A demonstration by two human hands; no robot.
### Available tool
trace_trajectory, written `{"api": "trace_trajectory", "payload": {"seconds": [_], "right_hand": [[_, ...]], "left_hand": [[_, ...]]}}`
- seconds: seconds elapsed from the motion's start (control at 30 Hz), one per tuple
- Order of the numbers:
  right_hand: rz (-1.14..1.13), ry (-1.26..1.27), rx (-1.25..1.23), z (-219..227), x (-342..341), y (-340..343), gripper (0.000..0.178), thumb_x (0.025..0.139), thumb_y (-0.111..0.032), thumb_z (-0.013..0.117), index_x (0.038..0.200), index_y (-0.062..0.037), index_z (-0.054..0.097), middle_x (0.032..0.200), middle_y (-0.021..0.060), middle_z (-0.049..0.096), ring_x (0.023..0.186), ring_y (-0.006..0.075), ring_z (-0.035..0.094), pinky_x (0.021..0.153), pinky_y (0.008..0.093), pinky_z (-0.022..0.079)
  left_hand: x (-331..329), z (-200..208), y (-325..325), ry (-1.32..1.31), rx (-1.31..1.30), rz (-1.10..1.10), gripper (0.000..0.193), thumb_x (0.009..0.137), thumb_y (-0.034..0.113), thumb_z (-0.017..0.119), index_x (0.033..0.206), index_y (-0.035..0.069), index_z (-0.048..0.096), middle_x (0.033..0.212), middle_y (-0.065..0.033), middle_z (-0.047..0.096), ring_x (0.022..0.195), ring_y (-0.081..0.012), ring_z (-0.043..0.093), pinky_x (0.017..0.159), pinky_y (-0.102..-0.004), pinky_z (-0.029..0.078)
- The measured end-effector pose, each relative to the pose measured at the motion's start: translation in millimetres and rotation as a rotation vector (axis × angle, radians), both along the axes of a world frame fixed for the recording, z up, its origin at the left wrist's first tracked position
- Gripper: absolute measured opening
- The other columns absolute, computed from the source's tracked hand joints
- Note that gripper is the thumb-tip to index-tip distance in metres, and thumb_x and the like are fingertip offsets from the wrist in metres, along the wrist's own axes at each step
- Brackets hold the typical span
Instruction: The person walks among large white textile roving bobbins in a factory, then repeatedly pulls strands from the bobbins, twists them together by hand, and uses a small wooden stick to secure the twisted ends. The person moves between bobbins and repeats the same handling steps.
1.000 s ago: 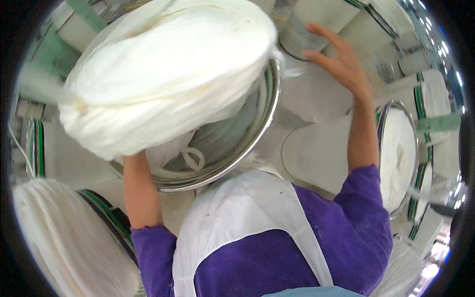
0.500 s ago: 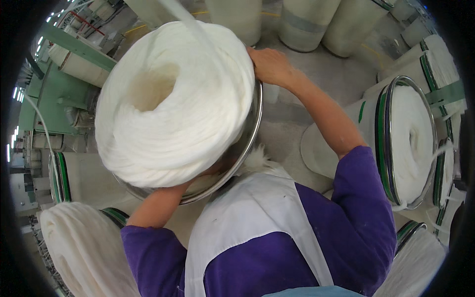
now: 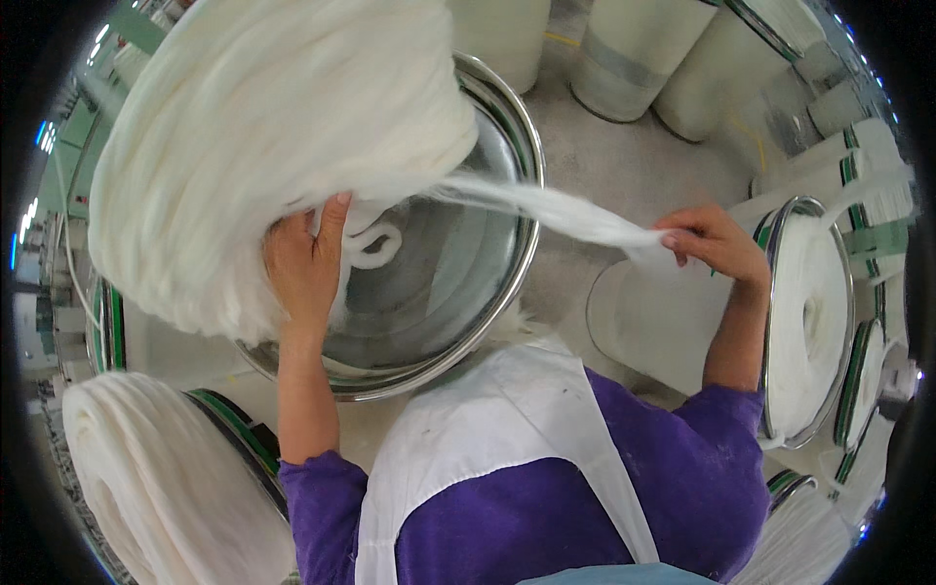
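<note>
a big white coil of fibre sliver (image 3: 263, 127) is tilted over the upper left of a round sliver can with a bright metal rim (image 3: 531, 146), hiding that part of the mouth; whether it rests on the rim cannot be told. the left hand (image 3: 305, 253) is pressed against the coil's near lower side, thumb apart from the fingers, whose tips are lost in the fibre, so i cannot tell if they grip it. the right hand (image 3: 717, 239), out to the right beyond the rim, has its thumb and fingers pinched together on the end of a loose strand (image 3: 565, 210) that stretches back across the can to the coil's lower right edge. a small loop of sliver (image 3: 375, 244) lies inside the can, close to the left hand. the step in hand looks to be drawing the strand clear of the coil while the other hand steadies the bulk. the next move seems to call for a firm left-hand support and a gentle, even right-hand pull, since the thin, wispy strand could part easily.
</note>
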State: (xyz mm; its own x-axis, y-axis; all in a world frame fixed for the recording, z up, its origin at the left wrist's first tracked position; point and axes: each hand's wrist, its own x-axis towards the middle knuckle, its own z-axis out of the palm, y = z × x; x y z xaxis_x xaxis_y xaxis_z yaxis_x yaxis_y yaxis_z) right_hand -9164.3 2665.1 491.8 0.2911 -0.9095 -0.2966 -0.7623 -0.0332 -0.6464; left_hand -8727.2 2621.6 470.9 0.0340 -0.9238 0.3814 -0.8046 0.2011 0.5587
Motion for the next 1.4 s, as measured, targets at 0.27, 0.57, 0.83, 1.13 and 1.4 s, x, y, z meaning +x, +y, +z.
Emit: {"api": "trace_trajectory", "payload": {"seconds": [0.27,0.57,0.83,1.13,1.4], "right_hand": [[0.127,0.054,-0.58,-20.8,59.5,-24.2,0.055,0.083,-0.035,0.069,0.127,-0.0032,0.055,0.123,0.015,0.06,0.119,0.0273,0.053,0.106,0.0423,0.034],[0.478,0.086,-0.484,-28.3,160.4,-46.0,0.031,0.088,-0.036,0.06,0.106,-0.012,0.069,0.092,0.0089,0.067,0.095,0.0274,0.061,0.104,0.0439,0.034],[0.917,-1.136,0.055,-32.2,82.9,-24.7,0.036,0.09,-0.037,0.061,0.092,-0.0024,0.071,0.091,0.0114,0.07,0.087,0.0284,0.065,0.091,0.0449,0.044],[-0.135,-0.448,-0.309,-44.1,-6.8,-14.8,0.026,0.085,-0.025,0.065,0.102,-0.0055,0.07,0.103,0.0102,0.067,0.092,0.0258,0.063,0.085,0.0405,0.048],[0.37,-0.019,-0.625,-12.6,192.6,-5.3,0.046,0.081,-0.042,0.067,0.106,-0.004,0.068,0.089,0.0117,0.069,0.086,0.0247,0.064,0.077,0.0352,0.048]], "left_hand": [[-2.4,-14.8,12.9,0.099,0.183,-0.043,0.045,0.088,0.043,0.063,0.104,0.0,0.067,0.093,-0.016,0.067,0.088,-0.0312,0.062,0.081,-0.0373,0.046],[9.4,-21.3,20.1,-0.121,0.187,-0.127,0.043,0.077,0.046,0.073,0.101,0.01,0.069,0.098,-0.0039,0.069,0.098,-0.021,0.062,0.087,-0.0328,0.045],[12.1,-6.6,35.7,-0.194,0.386,-0.266,0.018,0.079,0.031,0.07,0.093,0.019,0.067,0.084,0.0032,0.067,0.082,-0.0198,0.061,0.08,-0.0354,0.047],[27.8,-53.2,34.7,-0.436,0.141,-0.227,0.039,0.079,0.046,0.067,0.11,0.022,0.067,0.12,-0.0028,0.062,0.115,-0.0287,0.053,0.103,-0.0409,0.037],[26.8,-46.8,36.8,-0.437,0.059,-0.253,0.043,0.079,0.042,0.069,0.113,0.016,0.066,0.118,-0.0072,0.063,0.115,-0.0302,0.053,0.102,-0.0419,0.037]]}}
